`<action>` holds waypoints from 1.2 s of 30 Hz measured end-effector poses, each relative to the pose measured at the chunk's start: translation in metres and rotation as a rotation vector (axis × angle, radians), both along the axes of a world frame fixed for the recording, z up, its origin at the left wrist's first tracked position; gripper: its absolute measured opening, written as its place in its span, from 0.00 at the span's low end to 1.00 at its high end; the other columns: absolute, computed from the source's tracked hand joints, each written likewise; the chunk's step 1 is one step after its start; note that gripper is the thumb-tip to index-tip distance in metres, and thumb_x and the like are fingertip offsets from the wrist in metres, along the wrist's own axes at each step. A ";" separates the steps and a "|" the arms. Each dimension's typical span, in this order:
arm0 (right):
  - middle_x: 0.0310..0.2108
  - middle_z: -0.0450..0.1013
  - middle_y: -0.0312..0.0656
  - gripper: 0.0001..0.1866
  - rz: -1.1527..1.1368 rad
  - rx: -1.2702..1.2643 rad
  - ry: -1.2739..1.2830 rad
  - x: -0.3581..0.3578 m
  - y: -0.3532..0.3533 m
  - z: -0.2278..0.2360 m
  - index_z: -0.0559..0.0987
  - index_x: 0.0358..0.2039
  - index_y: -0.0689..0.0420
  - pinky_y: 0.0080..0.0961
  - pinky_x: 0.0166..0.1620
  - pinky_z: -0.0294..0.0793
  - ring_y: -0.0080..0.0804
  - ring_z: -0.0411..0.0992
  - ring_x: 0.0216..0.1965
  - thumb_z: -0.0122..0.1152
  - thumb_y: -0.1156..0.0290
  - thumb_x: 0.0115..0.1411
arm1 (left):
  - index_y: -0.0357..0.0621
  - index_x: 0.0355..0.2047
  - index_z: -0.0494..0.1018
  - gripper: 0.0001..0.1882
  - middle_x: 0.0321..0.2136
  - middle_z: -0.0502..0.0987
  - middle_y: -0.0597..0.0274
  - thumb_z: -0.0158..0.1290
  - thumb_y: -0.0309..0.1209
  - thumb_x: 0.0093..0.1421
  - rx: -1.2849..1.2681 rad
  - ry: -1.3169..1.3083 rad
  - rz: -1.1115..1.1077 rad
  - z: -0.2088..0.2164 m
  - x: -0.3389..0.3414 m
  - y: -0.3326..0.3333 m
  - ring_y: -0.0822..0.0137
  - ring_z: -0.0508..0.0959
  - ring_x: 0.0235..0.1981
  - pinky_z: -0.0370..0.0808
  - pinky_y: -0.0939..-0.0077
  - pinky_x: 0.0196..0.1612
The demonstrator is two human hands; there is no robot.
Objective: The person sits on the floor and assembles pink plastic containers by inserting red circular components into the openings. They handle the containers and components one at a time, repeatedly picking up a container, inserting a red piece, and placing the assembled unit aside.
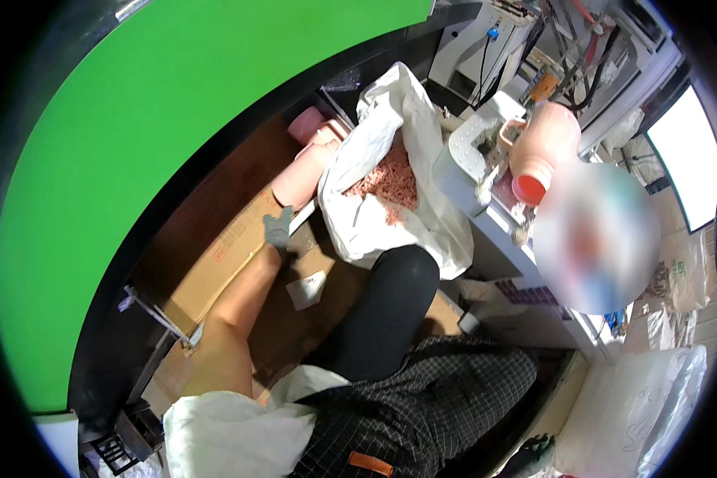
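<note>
My left hand (277, 229), in a grey glove, reaches to the near edge of a long cardboard box (225, 248). Its fingers are apart, just below the end of a smooth pink cylindrical vessel (301, 179), and nothing shows in its grasp. Further pink pieces (307, 125) lie beyond that vessel in the box. Low at the right, my right hand (535, 452) shows in part, dark-gloved and in shadow; its fingers are too obscured to read. A pink jug (546, 143) with a side handle lies tilted on the machine ledge, its red-orange mouth facing me.
An open white sack (346, 219) of pink scraps stands beyond my knee. A green panel (135, 159) fills the upper left. Machinery with hoses (486, 48) stands at the back right. A round blurred patch hides part of the right side. Stacked wrapped packages (621, 406) are at lower right.
</note>
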State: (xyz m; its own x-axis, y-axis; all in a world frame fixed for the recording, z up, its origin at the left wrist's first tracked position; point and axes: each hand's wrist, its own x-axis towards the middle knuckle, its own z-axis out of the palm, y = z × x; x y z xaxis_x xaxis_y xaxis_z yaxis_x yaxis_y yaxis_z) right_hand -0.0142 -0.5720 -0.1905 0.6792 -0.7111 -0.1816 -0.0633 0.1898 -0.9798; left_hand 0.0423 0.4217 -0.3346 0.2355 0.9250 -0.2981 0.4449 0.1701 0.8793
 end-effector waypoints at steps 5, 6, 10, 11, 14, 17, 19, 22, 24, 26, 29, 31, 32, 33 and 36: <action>0.50 0.77 0.46 0.17 0.662 0.298 -0.305 0.023 0.180 0.097 0.76 0.57 0.65 0.25 0.54 0.72 0.32 0.74 0.49 0.53 0.68 0.75 | 0.21 0.69 0.55 0.64 0.62 0.70 0.38 0.72 0.58 0.48 -0.330 -0.307 0.063 -0.071 0.029 0.101 0.50 0.77 0.56 0.79 0.53 0.50; 0.46 0.77 0.45 0.16 0.555 -0.209 -0.195 0.032 0.240 0.128 0.75 0.56 0.64 0.24 0.47 0.74 0.30 0.75 0.44 0.54 0.68 0.74 | 0.24 0.70 0.57 0.61 0.59 0.74 0.41 0.73 0.55 0.49 -0.500 -0.588 0.050 -0.073 0.036 0.102 0.53 0.77 0.56 0.82 0.48 0.43; 0.35 0.76 0.35 0.13 0.501 -0.148 -0.161 0.039 0.319 0.157 0.76 0.55 0.59 0.16 0.38 0.73 0.18 0.72 0.34 0.50 0.68 0.76 | 0.27 0.64 0.66 0.43 0.54 0.78 0.45 0.64 0.48 0.59 0.175 -0.064 -0.325 -0.059 0.049 0.119 0.54 0.79 0.53 0.79 0.55 0.50; 0.37 0.76 0.35 0.13 0.423 -0.112 -0.039 0.039 0.347 0.163 0.76 0.55 0.60 0.16 0.38 0.74 0.18 0.72 0.34 0.52 0.69 0.75 | 0.27 0.64 0.66 0.42 0.54 0.78 0.46 0.64 0.47 0.60 0.295 0.019 -0.339 -0.046 0.052 0.118 0.55 0.79 0.53 0.79 0.55 0.50; 0.39 0.78 0.34 0.10 0.559 -0.169 0.092 0.029 0.389 0.175 0.81 0.51 0.55 0.18 0.40 0.76 0.19 0.75 0.35 0.60 0.72 0.71 | 0.27 0.63 0.67 0.38 0.53 0.78 0.47 0.62 0.45 0.61 0.426 -0.077 -0.461 -0.005 0.086 0.095 0.56 0.79 0.52 0.79 0.56 0.49; 0.42 0.80 0.40 0.12 0.791 -0.418 -0.026 0.048 0.437 0.166 0.81 0.51 0.58 0.27 0.50 0.77 0.27 0.77 0.43 0.61 0.68 0.70 | 0.28 0.61 0.68 0.35 0.52 0.79 0.47 0.60 0.43 0.63 0.376 -0.305 -0.620 0.054 0.131 0.015 0.56 0.79 0.51 0.78 0.57 0.49; 0.46 0.79 0.44 0.14 0.983 -0.363 -0.132 0.058 0.450 0.161 0.81 0.51 0.59 0.28 0.53 0.76 0.30 0.77 0.48 0.59 0.65 0.71 | 0.28 0.60 0.69 0.33 0.51 0.79 0.48 0.59 0.42 0.64 0.336 -0.414 -0.766 0.121 0.141 -0.078 0.57 0.79 0.50 0.78 0.58 0.49; 0.47 0.75 0.44 0.18 0.902 -0.417 -0.394 0.039 0.447 0.182 0.77 0.56 0.58 0.28 0.51 0.76 0.29 0.75 0.47 0.61 0.67 0.69 | 0.29 0.59 0.70 0.29 0.50 0.80 0.49 0.57 0.40 0.65 0.306 -0.490 -0.987 0.222 0.088 -0.188 0.58 0.79 0.49 0.77 0.59 0.49; 0.48 0.74 0.44 0.22 0.667 -0.493 -0.496 0.020 0.431 0.198 0.74 0.59 0.58 0.28 0.50 0.76 0.30 0.74 0.46 0.63 0.66 0.67 | 0.29 0.58 0.71 0.27 0.49 0.80 0.49 0.55 0.39 0.66 0.221 -0.506 -1.160 0.254 0.056 -0.251 0.59 0.79 0.48 0.77 0.60 0.49; 0.46 0.73 0.48 0.28 0.720 -0.657 -0.474 0.007 0.404 0.189 0.72 0.59 0.60 0.34 0.48 0.76 0.39 0.75 0.44 0.67 0.58 0.64 | 0.30 0.57 0.72 0.25 0.48 0.80 0.50 0.54 0.38 0.67 0.142 -0.506 -1.277 0.274 0.028 -0.290 0.59 0.79 0.47 0.77 0.61 0.49; 0.38 0.74 0.47 0.28 0.808 -0.778 -0.109 -0.024 0.356 0.192 0.76 0.52 0.61 0.37 0.46 0.76 0.42 0.76 0.38 0.68 0.51 0.63 | 0.30 0.56 0.73 0.22 0.47 0.81 0.51 0.52 0.36 0.69 0.034 -0.466 -1.389 0.293 -0.019 -0.319 0.60 0.79 0.46 0.76 0.62 0.49; 0.35 0.75 0.47 0.27 0.828 -0.673 0.041 -0.053 0.344 0.180 0.78 0.48 0.61 0.37 0.44 0.76 0.43 0.76 0.36 0.71 0.50 0.61 | 0.31 0.55 0.74 0.20 0.46 0.81 0.51 0.51 0.35 0.70 -0.023 -0.393 -1.440 0.292 -0.048 -0.319 0.61 0.79 0.46 0.76 0.63 0.49; 0.35 0.75 0.47 0.26 0.820 -0.574 0.054 -0.068 0.338 0.181 0.79 0.47 0.60 0.37 0.43 0.77 0.44 0.76 0.36 0.73 0.51 0.60 | 0.31 0.54 0.74 0.19 0.46 0.81 0.52 0.50 0.34 0.71 -0.041 -0.370 -1.492 0.293 -0.052 -0.324 0.61 0.79 0.45 0.76 0.63 0.49; 0.36 0.76 0.47 0.26 0.775 -0.510 0.057 -0.086 0.331 0.175 0.80 0.46 0.60 0.36 0.42 0.77 0.44 0.77 0.36 0.75 0.53 0.58 | 0.31 0.54 0.75 0.19 0.46 0.81 0.52 0.50 0.33 0.71 -0.052 -0.327 -1.586 0.295 -0.048 -0.331 0.61 0.79 0.45 0.76 0.63 0.49; 0.40 0.79 0.44 0.22 0.723 -0.619 0.014 -0.116 0.329 0.187 0.84 0.41 0.58 0.33 0.39 0.78 0.41 0.79 0.38 0.81 0.59 0.51 | 0.36 0.50 0.77 0.15 0.42 0.81 0.53 0.57 0.33 0.69 -0.070 -0.206 -1.804 0.267 -0.032 -0.326 0.60 0.79 0.44 0.75 0.65 0.48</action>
